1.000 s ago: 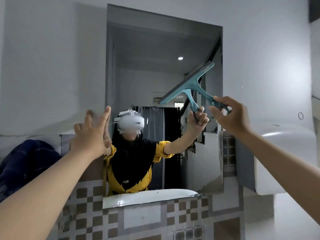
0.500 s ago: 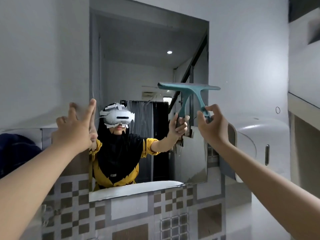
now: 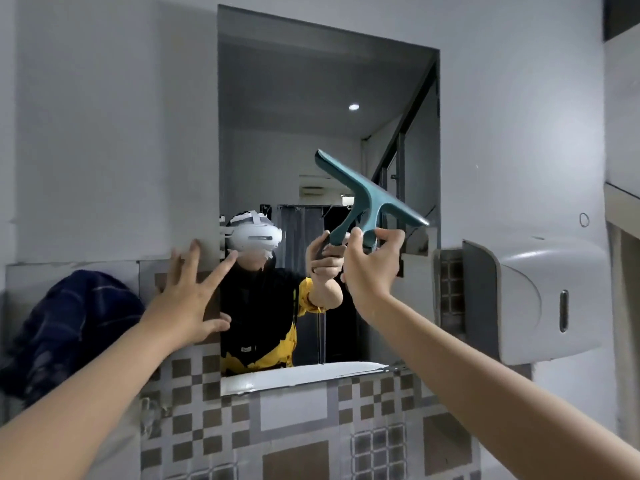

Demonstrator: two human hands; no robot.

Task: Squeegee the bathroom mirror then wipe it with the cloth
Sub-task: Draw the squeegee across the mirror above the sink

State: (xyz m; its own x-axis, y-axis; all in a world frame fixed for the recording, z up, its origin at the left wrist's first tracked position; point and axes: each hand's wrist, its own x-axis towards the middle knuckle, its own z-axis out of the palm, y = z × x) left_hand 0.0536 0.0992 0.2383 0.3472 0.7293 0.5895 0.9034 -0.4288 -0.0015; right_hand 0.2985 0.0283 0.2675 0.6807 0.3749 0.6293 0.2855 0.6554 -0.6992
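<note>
A rectangular mirror (image 3: 311, 98) hangs on the grey wall above a tiled band. My right hand (image 3: 372, 271) is shut on the handle of a teal squeegee (image 3: 369, 194), whose blade slants from upper left to lower right in front of the mirror's right half. Whether the blade touches the glass is unclear. My left hand (image 3: 192, 296) is open with fingers spread, resting at the mirror's left edge on the wall and tile. A dark blue cloth (image 3: 65, 323) lies bunched at the far left below the wall ledge.
A white wall-mounted dispenser (image 3: 540, 299) sticks out just right of the mirror. Brown and grey patterned tiles (image 3: 294, 427) cover the wall below. A white sink rim (image 3: 304, 375) shows as a reflection at the mirror's bottom. A ledge (image 3: 623, 192) runs along the far right.
The squeegee blade has rotated from tilted up-right, through level, to tilted down-right, and dropped lower on the mirror. My left hand stays at the mirror's left edge.
</note>
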